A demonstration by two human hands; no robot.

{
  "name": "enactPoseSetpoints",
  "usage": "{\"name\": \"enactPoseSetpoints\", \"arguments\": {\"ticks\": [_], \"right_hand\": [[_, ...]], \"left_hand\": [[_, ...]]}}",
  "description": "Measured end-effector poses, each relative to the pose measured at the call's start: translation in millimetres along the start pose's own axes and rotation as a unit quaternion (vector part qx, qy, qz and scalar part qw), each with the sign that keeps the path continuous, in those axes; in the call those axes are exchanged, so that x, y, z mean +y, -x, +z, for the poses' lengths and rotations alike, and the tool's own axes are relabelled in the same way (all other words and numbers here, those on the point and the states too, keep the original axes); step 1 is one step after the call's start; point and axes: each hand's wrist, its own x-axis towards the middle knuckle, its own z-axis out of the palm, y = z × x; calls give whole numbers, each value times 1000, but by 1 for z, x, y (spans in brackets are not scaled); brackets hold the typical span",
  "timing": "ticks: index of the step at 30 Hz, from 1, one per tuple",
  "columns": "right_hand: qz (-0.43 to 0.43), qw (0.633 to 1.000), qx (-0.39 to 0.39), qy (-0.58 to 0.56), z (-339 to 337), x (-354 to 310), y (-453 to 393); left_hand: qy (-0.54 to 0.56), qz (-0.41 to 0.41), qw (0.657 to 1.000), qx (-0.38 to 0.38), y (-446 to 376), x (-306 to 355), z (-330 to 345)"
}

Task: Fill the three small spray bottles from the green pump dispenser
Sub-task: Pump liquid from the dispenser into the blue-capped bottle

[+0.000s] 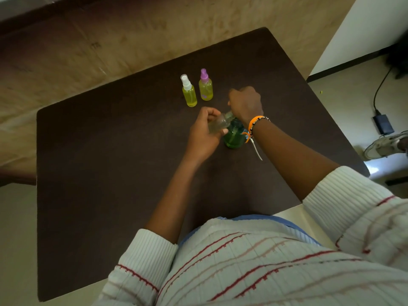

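L hand (204, 131) grips clear bottle (217, 123); R fist (245, 103) on pump.

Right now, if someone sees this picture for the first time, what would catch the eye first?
First, the two hands at the middle of the dark brown table: the left hand holds a small clear spray bottle tilted against the round green pump dispenser, while the right hand, with an orange bracelet, sits curled on the dispenser's top. Just behind stand two yellow-filled bottles, the white-capped one and the purple-capped one.
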Motion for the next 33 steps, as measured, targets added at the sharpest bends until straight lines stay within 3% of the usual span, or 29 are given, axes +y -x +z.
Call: {"name": "enactPoseSetpoints", "arguments": {"ticks": [7,15,25,33], "right_hand": [[27,994,-96,-41,-4,-7,-4],[11,1000,-16,-5,-1,-2,-1],[21,996,-85,-25,0,-7,-5],[-8,1000,9,27,-2,-1,-1]], "left_hand": [[10,4,1000,-1,-2,2,-6],[8,-7,1000,1,-2,-4,-2],[19,13,1000,1,-2,-2,-8],[14,-2,1000,8,2,-5,-2]]}}
